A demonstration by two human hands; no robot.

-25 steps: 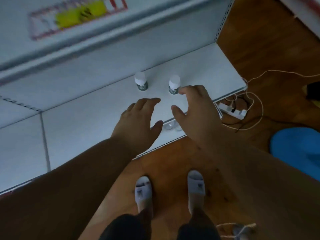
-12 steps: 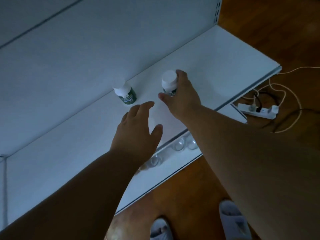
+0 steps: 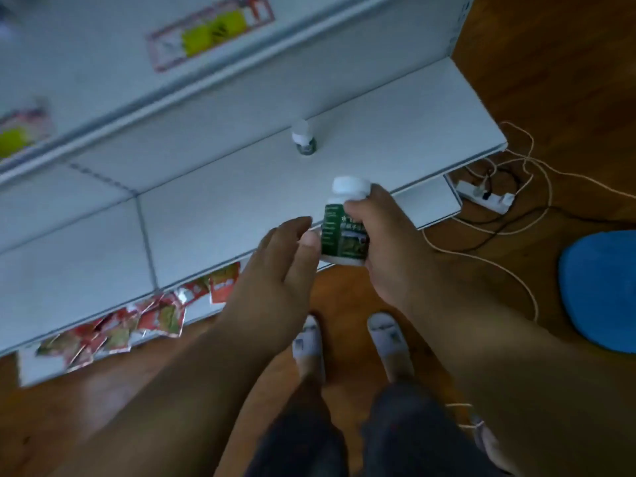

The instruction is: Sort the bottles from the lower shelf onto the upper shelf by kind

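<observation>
White metal shelving over a wood floor [image 3: 537,56], seen from above. Right hand [image 3: 389,249] grips a green-label bottle [image 3: 344,228] with a white cap, fingers curled round its body, held in the air just off the front edge of the middle shelf [image 3: 213,215], roughly upright, cap tilted slightly away from the person. Left hand [image 3: 275,270] is released, fingers straight, thumb tip touching or just short of the bottle's left side; can't tell which. Second bottle [image 3: 303,139] of the same look stands upright near the back of the same shelf, well apart from both hands, up and slightly left of the held one. Key relation: held bottle's long axis points toward the shelf above [image 3: 103,108], whose front edge lies beyond and left of the hands; right hand carries it, left is closest for a handoff. Red packets [image 3: 144,318] lie on the lowest shelf at left. Power strip [image 3: 485,197] and cords on the floor at right, blue object [image 3: 602,287] beyond.
</observation>
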